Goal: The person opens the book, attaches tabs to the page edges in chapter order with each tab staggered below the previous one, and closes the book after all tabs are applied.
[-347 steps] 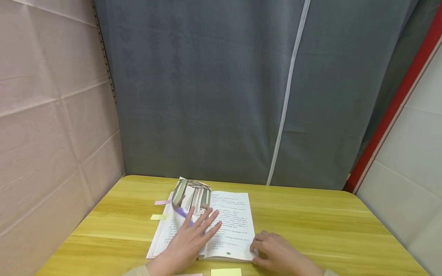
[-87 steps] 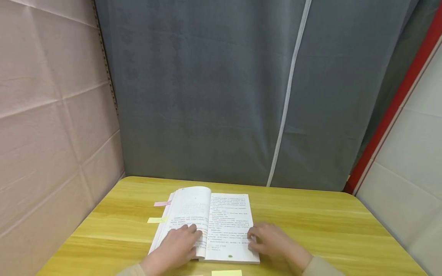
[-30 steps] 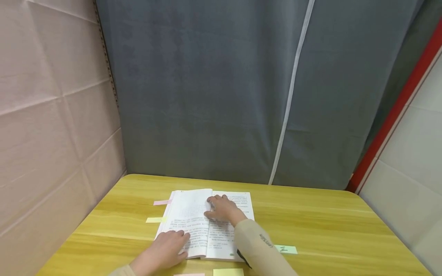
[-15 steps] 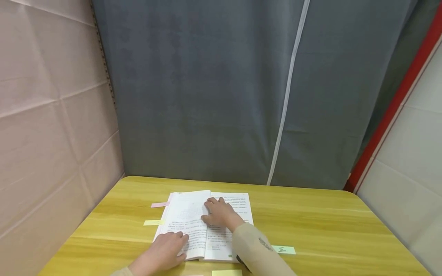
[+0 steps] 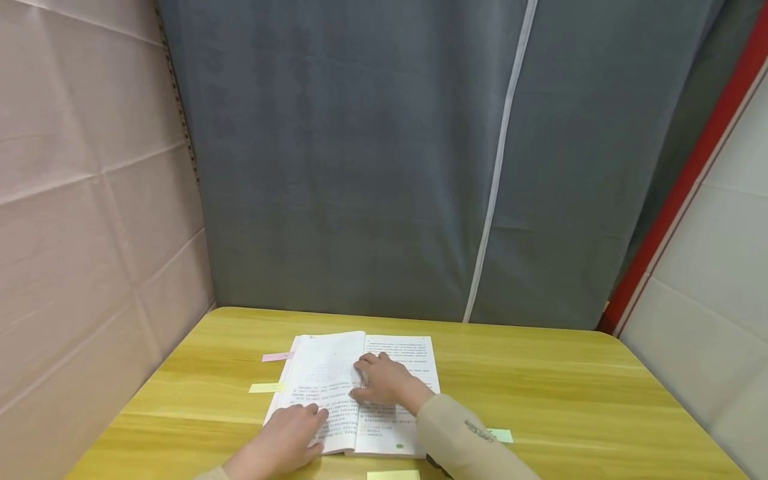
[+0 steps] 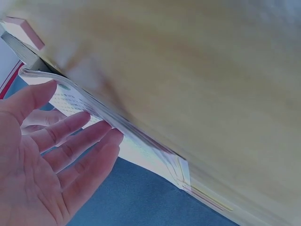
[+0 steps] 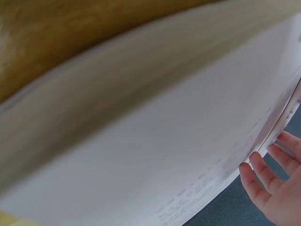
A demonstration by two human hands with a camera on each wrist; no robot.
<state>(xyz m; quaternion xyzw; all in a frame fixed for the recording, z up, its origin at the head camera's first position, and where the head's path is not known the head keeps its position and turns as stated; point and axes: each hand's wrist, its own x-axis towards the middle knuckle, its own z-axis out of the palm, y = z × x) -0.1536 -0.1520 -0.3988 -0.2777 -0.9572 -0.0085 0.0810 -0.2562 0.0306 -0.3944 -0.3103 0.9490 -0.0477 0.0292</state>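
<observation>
Both flat hands, left hand [image 5: 288, 437] and right hand [image 5: 384, 381], press open book [image 5: 336, 373]; print unreadable

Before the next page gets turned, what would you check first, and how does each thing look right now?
1. Book lies open and flat on the table: ok.
2. Left hand presses the left page with straight fingers: ok.
3. Right hand rests on the pages by the spine: ok.
4. Right page corner free to lift: not ok, the sleeve lies across it.
5. Pink sticky tab and yellow sticky tab stick out at the left edge: ok.
6. Green sticky note is loose or stuck: cannot tell.
</observation>
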